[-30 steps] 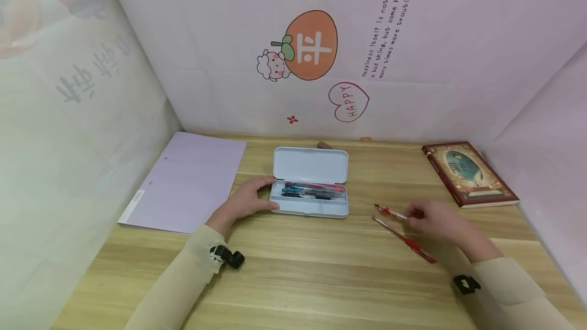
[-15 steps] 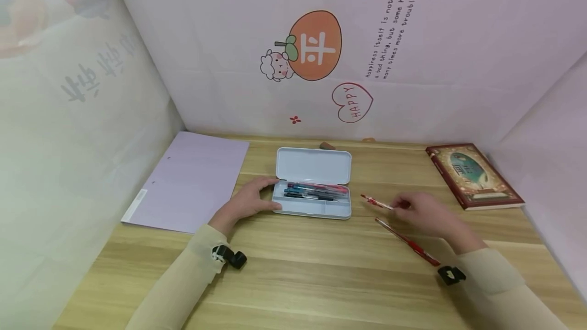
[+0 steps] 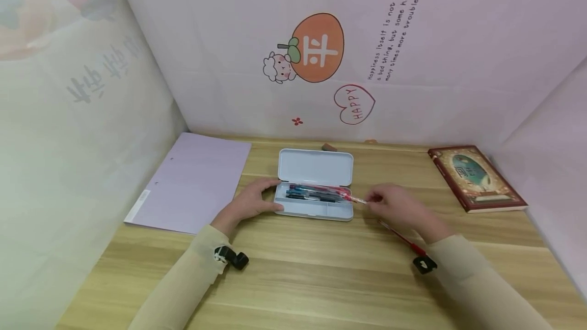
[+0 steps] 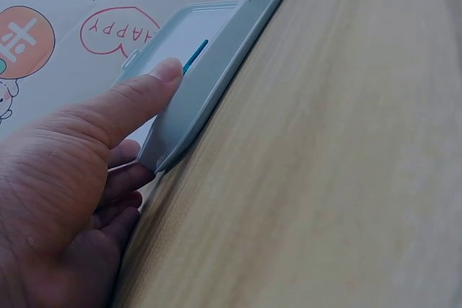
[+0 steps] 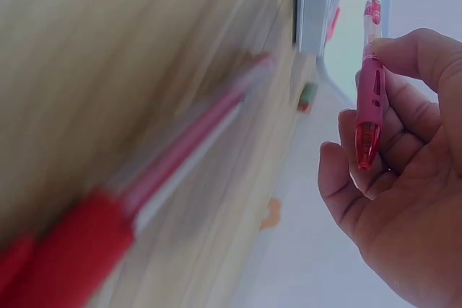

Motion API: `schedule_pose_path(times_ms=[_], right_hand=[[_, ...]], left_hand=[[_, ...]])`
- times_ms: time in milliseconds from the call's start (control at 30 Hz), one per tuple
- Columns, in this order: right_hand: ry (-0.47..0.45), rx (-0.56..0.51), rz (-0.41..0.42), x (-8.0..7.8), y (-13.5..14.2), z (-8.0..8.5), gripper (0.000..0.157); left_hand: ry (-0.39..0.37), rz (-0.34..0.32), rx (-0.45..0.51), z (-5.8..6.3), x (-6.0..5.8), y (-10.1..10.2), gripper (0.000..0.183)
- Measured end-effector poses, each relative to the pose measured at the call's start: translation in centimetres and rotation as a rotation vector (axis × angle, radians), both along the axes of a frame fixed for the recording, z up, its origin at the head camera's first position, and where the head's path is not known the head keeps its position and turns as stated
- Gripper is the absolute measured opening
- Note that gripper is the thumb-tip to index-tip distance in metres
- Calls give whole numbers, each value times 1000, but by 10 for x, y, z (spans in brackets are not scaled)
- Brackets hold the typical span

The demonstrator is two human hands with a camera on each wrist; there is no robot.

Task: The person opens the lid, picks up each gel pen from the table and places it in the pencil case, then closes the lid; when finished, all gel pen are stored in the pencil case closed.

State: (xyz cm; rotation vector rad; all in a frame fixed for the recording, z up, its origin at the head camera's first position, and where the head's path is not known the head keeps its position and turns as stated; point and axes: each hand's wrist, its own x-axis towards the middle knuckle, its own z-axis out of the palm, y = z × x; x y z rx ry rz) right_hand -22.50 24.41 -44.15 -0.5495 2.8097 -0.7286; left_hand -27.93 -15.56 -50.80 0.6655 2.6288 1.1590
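A white pencil case (image 3: pixel 300 208) lies with its lid up on the table, several pens (image 3: pixel 312 193) in its rear compartment. My left hand (image 3: pixel 249 200) grips the case's left end; in the left wrist view the thumb (image 4: pixel 141 102) is on the rim and the fingers are at the end and below. My right hand (image 3: pixel 398 209) pinches a red click pen (image 5: pixel 370 91) between thumb and fingers. In the head view that pen's far end reaches over the case's right edge. Another red pen (image 3: pixel 403 238) lies on the wood, partly hidden by the right wrist camera.
A lilac folder (image 3: pixel 197 182) lies at the left. At the back right is a brown-red book (image 3: pixel 477 177). A small eraser-like block (image 3: pixel 328 147) sits behind the case's lid. Printed sheets (image 3: pixel 220 65) stand as walls around the table (image 3: pixel 298 279).
My right hand has carried the click pen leftward from beside the other red pen to the case's right edge. The left hand stays on the case. The view has shifted slightly.
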Motion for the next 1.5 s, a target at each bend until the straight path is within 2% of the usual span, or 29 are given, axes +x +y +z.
schedule_pose_path(times_ms=[267, 533, 700, 1033, 1500], right_hand=[[-10, -19, 25, -10, -29, -3, 6], [70, -8, 86, -20, -58, -8, 5], [82, 16, 107, -26, -72, -9, 5], [189, 62, 155, -36, -90, -17, 4], [223, 103, 149, -43, -104, -21, 5]], left_hand=[[-3, 7, -16, -3, -1, 0, 89], [3, 15, -22, -6, -2, 0, 88], [3, 17, -17, -5, -2, 0, 88], [4, 11, -8, -3, -1, 0, 88], [2, 8, -31, -3, -2, 0, 88]])
